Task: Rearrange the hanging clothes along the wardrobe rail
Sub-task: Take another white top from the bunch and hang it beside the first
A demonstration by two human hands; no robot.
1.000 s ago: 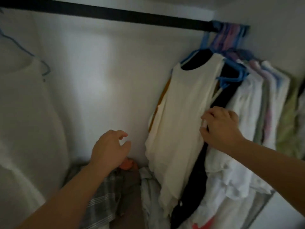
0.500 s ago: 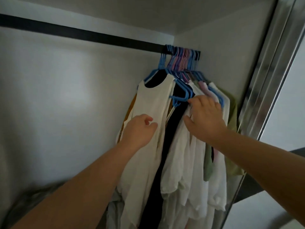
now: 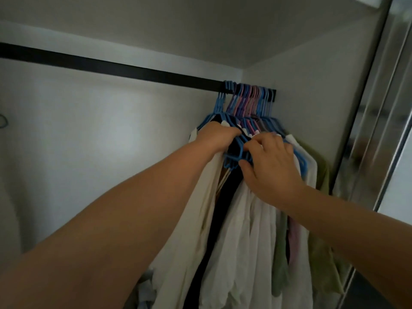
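A black wardrobe rail [image 3: 124, 69] runs across the top, bare over most of its length. Several blue, pink and purple hangers [image 3: 249, 101] are bunched at its right end by the side wall. From them hang a cream dress [image 3: 200, 208], a black garment [image 3: 219, 215], white shirts [image 3: 252, 230] and green pieces [image 3: 323, 179]. My left hand [image 3: 217, 137] reaches over the cream dress, fingers curled into the hanger tops at the black garment. My right hand [image 3: 269, 163] pinches a blue hanger shoulder [image 3: 234, 156] just beside it.
The white back wall [image 3: 111, 141] lies behind the bare rail. A metal sliding-door frame [image 3: 365, 134] stands close on the right. Crumpled fabric [image 3: 145, 293] lies low at the wardrobe floor. A blue hanger tip [image 3: 3, 123] shows at the far left edge.
Both hands have risen from the garments' fronts up to the hanger shoulders. The view has tilted upward and rightward, closer to the bunched clothes.
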